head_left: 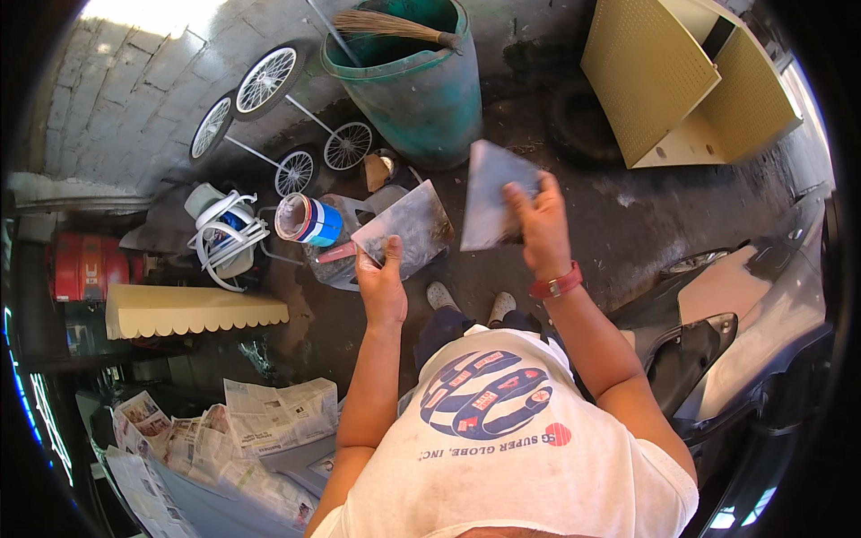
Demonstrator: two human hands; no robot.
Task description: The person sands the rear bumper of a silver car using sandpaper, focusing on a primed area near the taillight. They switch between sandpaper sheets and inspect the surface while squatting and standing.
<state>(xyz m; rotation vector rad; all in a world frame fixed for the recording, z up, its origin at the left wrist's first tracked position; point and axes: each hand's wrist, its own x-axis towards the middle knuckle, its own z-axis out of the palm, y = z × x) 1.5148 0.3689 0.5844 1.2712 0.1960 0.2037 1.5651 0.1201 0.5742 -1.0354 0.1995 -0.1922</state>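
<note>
My left hand (384, 285) is closed on the near edge of a flat, square pale-grey plate (405, 222), thumb on top. The plate has dark smears toward its right corner. My right hand (543, 224) grips a second flat grey plate (491, 193), tilted up and blurred by motion. The two plates are apart. Just left of the left plate, an open can (308, 221) with a blue, white and red band stands on a grey stool-like stand (336, 276). A pinkish-red strip (337, 253) lies beside the can, partly hidden by the plate.
A green bin (413, 108) with a broom (390, 25) stands ahead, spoked wheels (265, 81) to its left. A cream perforated metal cabinet (650, 81) is at far right. Vehicle panels (735, 296) lie near right, newspapers (280, 414) near left, a cream scalloped panel (193, 311) at left.
</note>
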